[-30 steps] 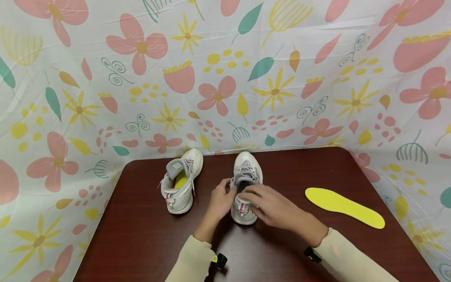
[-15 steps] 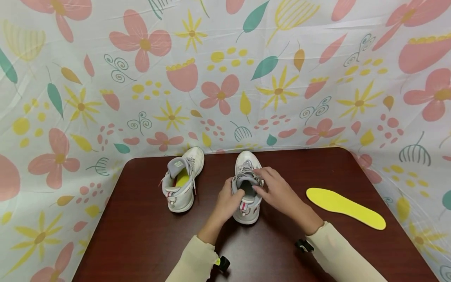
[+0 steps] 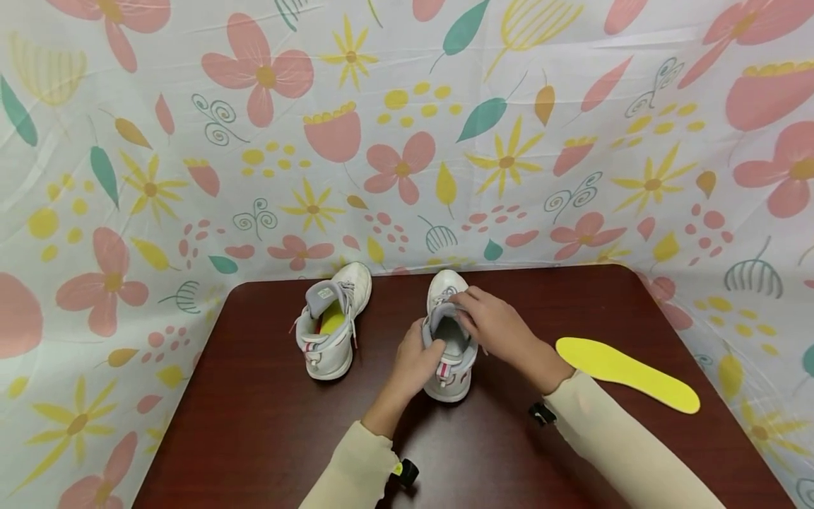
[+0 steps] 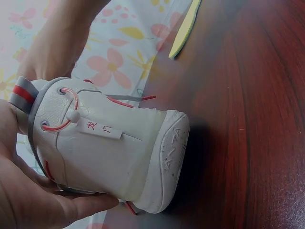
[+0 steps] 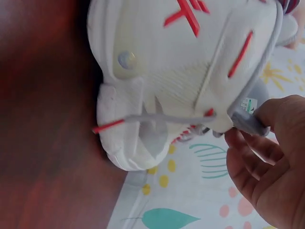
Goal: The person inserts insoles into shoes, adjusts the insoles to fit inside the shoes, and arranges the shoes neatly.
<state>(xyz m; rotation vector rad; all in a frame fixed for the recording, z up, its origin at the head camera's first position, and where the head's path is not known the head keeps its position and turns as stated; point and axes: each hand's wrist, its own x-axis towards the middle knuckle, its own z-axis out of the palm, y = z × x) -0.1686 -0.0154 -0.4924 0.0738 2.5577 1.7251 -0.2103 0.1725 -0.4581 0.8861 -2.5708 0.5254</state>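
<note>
A white sneaker (image 3: 453,382) with grey lining and red accents stands on the table, toe pointing away. My left hand (image 3: 413,364) grips its heel collar from the left, thumb over the rim and fingers along the outer side. The heel, with a red-striped pull loop, fills the left wrist view, my left hand (image 4: 43,200) beside it. My right hand (image 3: 499,329) pinches the grey tongue (image 5: 248,125) between thumb and fingers at the front of the opening. Inside the sneaker a grey interior shows. Loose laces hang at its side.
A second white sneaker (image 3: 331,360) stands to the left, a yellow insole inside it. Another yellow insole (image 3: 626,375) lies flat at the right on the dark red-brown table (image 3: 254,424). A flower-print cloth (image 3: 407,106) hangs behind the table.
My right hand has moved from the heel opening forward to the tongue and now pinches it, and the opening looks wider. My left hand keeps its grip on the collar.
</note>
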